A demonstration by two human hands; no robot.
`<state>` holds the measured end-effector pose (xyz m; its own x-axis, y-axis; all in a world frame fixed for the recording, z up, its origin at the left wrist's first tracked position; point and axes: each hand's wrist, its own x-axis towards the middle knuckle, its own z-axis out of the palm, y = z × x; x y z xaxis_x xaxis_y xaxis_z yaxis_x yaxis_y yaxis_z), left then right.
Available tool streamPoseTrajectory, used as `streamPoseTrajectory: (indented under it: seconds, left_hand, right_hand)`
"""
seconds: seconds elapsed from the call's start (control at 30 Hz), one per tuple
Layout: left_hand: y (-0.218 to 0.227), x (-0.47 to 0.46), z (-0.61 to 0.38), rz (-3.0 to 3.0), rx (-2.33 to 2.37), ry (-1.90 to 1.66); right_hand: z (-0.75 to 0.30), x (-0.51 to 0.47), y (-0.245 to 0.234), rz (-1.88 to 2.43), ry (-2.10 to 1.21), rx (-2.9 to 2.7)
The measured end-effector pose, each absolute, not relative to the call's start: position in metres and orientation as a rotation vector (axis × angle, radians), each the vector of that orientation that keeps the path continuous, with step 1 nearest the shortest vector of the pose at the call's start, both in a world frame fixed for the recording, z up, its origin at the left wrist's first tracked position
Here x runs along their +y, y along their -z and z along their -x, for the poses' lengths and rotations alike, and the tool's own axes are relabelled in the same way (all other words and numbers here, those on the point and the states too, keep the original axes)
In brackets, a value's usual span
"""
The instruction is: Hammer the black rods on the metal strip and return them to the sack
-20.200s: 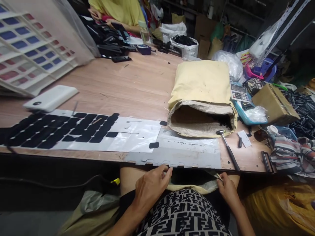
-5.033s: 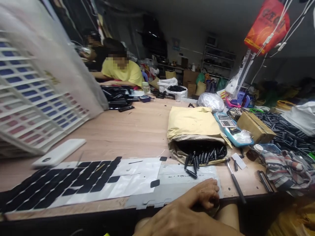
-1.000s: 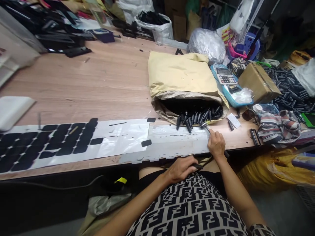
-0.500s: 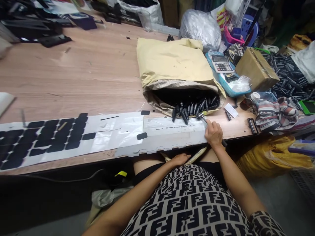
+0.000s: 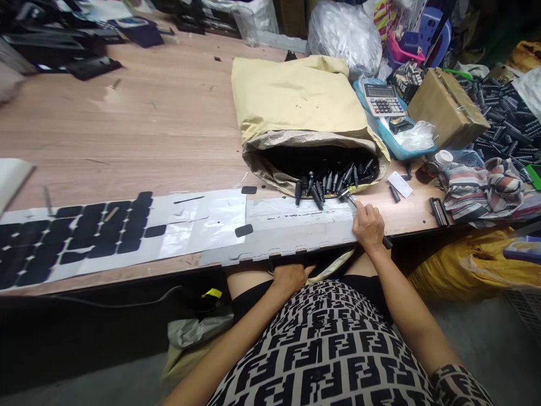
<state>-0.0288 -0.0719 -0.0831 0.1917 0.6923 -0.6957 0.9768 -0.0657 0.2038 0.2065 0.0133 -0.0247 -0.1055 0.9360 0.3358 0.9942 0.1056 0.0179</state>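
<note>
My right hand [image 5: 368, 226] is closed round the handle of a small hammer [image 5: 349, 198] at the table's front edge; the metal head lies by the mouth of a yellow paper sack [image 5: 296, 101]. Several black pen-like parts [image 5: 327, 183] spill from that sack. My left hand [image 5: 291, 276] rests under the table edge on my lap, its fingers curled down and hidden. A grey metal strip [image 5: 279, 248] lies along the edge in front of me. Left of it, a white sheet [image 5: 203, 225] carries rows of black pads [image 5: 84, 237].
A calculator [image 5: 382, 100] lies in a blue tray beside a cardboard box [image 5: 448, 107]. A striped cloth [image 5: 486, 186] and heaps of black parts [image 5: 502, 107] fill the right side. A silvery bag [image 5: 344, 36] stands behind the sack. Black items [image 5: 84, 62] lie far left.
My left hand has moved left along my lap under the table edge. My right hand keeps its hold on the hammer in nearly the same place. The view has shifted slightly.
</note>
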Motion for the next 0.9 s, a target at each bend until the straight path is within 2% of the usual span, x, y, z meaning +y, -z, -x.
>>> streamPoseTrajectory:
  seconds: [0.23,0.5,0.7,0.9]
  left_hand:
    - [0.061,-0.088,0.066,-2.031,1.122,0.173]
    - [0.022,-0.074,0.046,-1.831,1.038,-0.265]
    - [0.000,0.006,0.016,-1.483,1.633,-0.828]
    - [0.008,0.066,-0.001,-1.451,1.878,-0.726]
  right_hand:
    - [-0.208,0.014,0.025,1.893,0.368,-2.134]
    - [-0.211,0.015,0.032,1.865,0.403,-2.122]
    - [-0.211,0.014,0.030,1.860,0.418,-2.115]
    - [-0.211,0.013,0.030,1.874,0.406,-2.102]
